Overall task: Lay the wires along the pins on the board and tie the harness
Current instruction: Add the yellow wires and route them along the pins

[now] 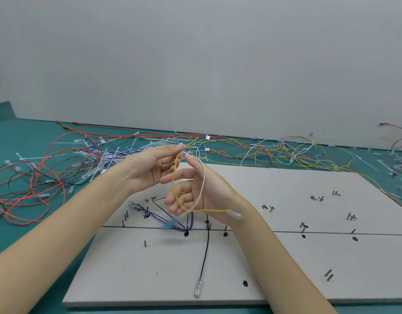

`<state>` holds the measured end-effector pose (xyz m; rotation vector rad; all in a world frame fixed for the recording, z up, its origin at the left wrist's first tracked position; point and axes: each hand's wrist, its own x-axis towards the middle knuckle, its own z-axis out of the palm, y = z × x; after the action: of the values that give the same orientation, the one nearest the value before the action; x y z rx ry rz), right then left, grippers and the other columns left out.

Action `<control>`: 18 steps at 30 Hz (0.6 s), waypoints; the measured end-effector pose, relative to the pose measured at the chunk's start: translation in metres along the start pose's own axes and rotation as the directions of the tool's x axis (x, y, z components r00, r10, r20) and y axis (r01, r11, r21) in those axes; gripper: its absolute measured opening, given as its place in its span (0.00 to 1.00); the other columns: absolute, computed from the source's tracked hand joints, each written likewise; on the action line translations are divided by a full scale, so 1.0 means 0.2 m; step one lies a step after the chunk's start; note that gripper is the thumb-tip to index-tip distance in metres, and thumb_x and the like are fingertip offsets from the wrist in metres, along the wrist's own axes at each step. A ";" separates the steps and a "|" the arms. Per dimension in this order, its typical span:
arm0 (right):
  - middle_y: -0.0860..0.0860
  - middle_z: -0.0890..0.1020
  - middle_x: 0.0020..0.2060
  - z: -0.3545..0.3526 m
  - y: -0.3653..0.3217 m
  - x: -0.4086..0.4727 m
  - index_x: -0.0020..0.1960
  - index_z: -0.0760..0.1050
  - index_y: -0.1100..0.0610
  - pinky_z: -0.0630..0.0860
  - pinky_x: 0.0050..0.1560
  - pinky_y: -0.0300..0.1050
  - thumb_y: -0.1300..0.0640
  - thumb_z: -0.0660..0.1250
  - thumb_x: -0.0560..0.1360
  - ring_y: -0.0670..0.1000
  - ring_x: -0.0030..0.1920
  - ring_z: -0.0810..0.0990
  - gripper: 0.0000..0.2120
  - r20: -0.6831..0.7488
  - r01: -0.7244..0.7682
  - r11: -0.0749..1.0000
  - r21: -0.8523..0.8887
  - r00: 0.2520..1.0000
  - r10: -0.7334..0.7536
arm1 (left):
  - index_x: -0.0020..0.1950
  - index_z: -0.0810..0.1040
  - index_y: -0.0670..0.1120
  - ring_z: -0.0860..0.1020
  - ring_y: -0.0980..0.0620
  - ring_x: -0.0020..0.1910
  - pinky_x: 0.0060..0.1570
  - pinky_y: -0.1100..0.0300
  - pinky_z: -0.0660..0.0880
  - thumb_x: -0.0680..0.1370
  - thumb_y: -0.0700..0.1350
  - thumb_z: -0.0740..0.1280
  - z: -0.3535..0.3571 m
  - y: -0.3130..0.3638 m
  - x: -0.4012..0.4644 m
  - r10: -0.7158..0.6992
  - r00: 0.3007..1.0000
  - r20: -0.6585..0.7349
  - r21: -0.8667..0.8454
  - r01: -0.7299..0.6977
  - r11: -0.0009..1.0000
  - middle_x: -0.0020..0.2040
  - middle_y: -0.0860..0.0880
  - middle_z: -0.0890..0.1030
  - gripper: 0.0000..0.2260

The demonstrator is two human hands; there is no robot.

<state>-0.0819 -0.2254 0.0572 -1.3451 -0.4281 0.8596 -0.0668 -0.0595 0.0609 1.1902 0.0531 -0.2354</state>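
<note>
Wires are hanging limp above the board (pixel 286 200): my left hand (pixel 148 168) is pinching the yellow wire (pixel 174 186) at its top end, my right hand (pixel 195 196) is pinching the white wire (pixel 203 177). Both are feeling light, floppy; gripping near terminals seems steadiest.

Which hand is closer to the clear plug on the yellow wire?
Right hand: the clear plug hangs beside its wrist. The left hand is higher and further left, pinching the yellow wire at its top.

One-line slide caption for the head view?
Left hand pinches a yellow wire above the pin board.
</note>
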 end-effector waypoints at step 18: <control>0.47 0.64 0.22 -0.11 -0.08 -0.09 0.51 0.79 0.58 0.53 0.19 0.35 0.54 0.57 0.81 0.45 0.20 0.55 0.14 -0.290 -0.090 0.953 -0.290 0.957 0.002 | 0.48 0.81 0.44 0.64 0.61 0.20 0.16 0.71 0.61 0.65 0.48 0.76 -0.10 -0.02 -0.08 -0.174 0.973 -0.151 0.408 0.222 0.886 0.36 0.53 0.82 0.15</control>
<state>-0.0731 -0.2530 0.0707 -1.7409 -0.3073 0.6386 -0.0813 -0.0396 0.0524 1.6350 0.2316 -0.3745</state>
